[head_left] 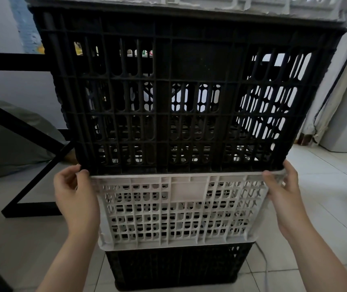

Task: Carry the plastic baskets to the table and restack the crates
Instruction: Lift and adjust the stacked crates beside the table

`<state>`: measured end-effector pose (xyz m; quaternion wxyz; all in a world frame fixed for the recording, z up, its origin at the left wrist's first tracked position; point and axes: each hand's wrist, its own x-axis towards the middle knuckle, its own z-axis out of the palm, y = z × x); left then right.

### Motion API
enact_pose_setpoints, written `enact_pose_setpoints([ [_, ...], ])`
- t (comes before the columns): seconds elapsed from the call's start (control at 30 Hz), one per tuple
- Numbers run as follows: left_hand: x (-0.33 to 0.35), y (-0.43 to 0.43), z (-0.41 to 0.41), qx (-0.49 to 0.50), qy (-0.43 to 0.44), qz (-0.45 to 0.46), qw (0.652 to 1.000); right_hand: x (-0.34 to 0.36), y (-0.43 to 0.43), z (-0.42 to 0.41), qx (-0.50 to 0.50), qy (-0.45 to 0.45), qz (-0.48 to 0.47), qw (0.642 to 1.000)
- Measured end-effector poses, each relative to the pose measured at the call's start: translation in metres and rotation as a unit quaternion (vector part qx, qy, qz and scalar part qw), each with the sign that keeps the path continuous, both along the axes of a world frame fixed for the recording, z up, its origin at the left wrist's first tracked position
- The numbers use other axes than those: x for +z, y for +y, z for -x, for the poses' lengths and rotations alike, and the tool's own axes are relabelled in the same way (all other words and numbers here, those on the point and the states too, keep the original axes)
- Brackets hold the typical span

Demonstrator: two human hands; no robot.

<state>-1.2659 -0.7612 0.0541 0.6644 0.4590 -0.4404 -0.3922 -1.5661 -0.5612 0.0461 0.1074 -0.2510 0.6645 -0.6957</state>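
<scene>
Head view: white crate (181, 209) mid-stack on the floor (326, 186), between lower black crate (176, 268) and upper black crate (189, 98)
Left hand (75, 194): clasping the white rim's left corner
Right hand (282, 192): clasping the right corner; paired grip probably for a level lift
Table frame (10, 62): just left
Writing: none readable
</scene>
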Motion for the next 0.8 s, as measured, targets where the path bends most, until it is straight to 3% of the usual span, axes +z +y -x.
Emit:
enact_pose_setpoints([
  [0.57,-0.002,-0.009,0.006,0.017,-0.059,-0.008,0.998,0.002,-0.003,-0.010,-0.003,0.013,-0.028,1.000],
  [0.8,-0.008,-0.003,0.018,0.034,-0.071,0.049,0.996,0.001,-0.006,-0.011,-0.001,0.014,-0.042,0.999],
])
